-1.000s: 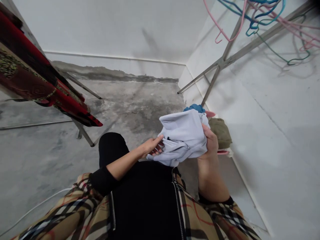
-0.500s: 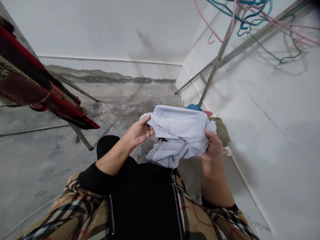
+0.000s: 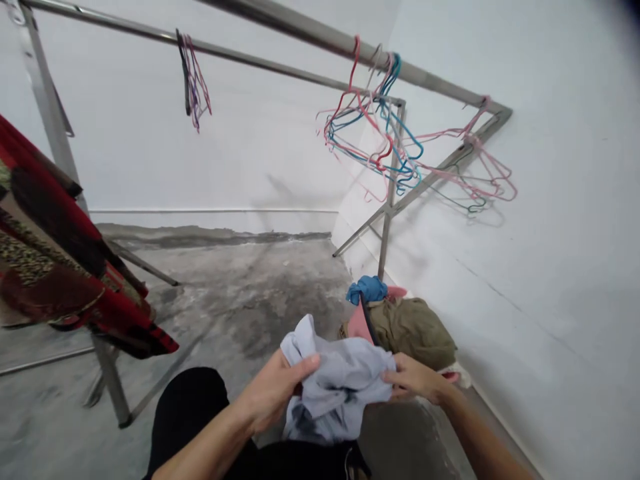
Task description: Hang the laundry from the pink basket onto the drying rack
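A light grey-blue garment (image 3: 345, 373) hangs bunched between my two hands, low in front of my body. My left hand (image 3: 285, 383) grips its left side, with the thumb lying on top of the cloth. At the right edge my right hand (image 3: 413, 378) pinches the fabric between thumb and fingers. The lower part of the garment droops toward my lap. Which kind of garment it is I cannot make out. Just beyond my right hand stands a pink basin (image 3: 361, 325) heaped with clothes, among them an olive-green garment (image 3: 413, 332) and a blue cloth (image 3: 367, 289).
A metal drying rack (image 3: 300, 30) spans the room above. Red, pink and blue hangers (image 3: 370, 133) dangle from it on the right, and several thin hangers (image 3: 195, 83) further left. A red patterned cloth (image 3: 65, 267) hangs at the left. White walls meet the concrete floor (image 3: 240, 287).
The view has tilted up, bringing the rack's bars and more hangers into sight. The garment, spread out flatter before, is now gathered and crumpled, with my hands closer together.
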The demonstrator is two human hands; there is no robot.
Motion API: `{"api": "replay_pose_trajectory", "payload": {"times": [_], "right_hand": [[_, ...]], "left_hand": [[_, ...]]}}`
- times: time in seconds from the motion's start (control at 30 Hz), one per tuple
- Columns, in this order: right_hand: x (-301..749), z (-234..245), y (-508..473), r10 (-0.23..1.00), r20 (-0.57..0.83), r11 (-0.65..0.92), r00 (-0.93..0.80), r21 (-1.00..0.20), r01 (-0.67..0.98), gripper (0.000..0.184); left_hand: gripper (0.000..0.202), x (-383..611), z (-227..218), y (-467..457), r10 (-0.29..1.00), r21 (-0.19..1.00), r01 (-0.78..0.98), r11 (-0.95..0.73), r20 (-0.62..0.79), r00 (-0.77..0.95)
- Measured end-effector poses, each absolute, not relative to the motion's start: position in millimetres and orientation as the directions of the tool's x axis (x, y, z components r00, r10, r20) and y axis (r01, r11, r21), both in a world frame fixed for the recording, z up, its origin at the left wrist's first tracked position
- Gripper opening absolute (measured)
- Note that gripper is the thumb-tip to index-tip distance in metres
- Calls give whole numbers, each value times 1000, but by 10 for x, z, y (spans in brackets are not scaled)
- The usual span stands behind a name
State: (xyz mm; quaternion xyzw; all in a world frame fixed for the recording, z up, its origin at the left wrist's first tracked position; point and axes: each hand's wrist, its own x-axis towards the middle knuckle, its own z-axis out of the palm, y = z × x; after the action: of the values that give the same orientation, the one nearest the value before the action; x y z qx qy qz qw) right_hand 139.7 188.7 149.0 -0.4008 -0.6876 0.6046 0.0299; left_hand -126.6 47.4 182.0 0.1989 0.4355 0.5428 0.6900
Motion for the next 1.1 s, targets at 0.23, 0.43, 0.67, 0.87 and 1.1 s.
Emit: {"api": "replay_pose_trajectory", "payload": {"times": [0.23, 0.43, 0.67, 0.87, 1.1], "right_hand": [[930, 2823, 2505, 859, 216, 451, -464, -750, 484, 36], [140, 4217, 2881, 431, 874, 833, -225, -289, 472, 20], [-393, 4516, 3316, 483, 826, 649, -290, -115, 752, 32], [-298, 4482, 3380, 560, 775, 624, -293, -162, 764, 8], [-193, 4419, 3309, 709, 673, 680, -211, -571, 460, 11]], "left_hand": [[54, -1152, 1673, 449, 925, 718, -594, 363, -353, 139], [57, -1158, 1569, 493, 937, 713, -614, 339, -313, 155], [58, -1165, 1474, 467, 941, 695, -635, 338, -269, 206], [51, -1138, 1370, 492, 952, 699, -648, 303, -251, 174], [44, -1114, 1213, 534, 954, 674, -675, 298, -197, 225]]}}
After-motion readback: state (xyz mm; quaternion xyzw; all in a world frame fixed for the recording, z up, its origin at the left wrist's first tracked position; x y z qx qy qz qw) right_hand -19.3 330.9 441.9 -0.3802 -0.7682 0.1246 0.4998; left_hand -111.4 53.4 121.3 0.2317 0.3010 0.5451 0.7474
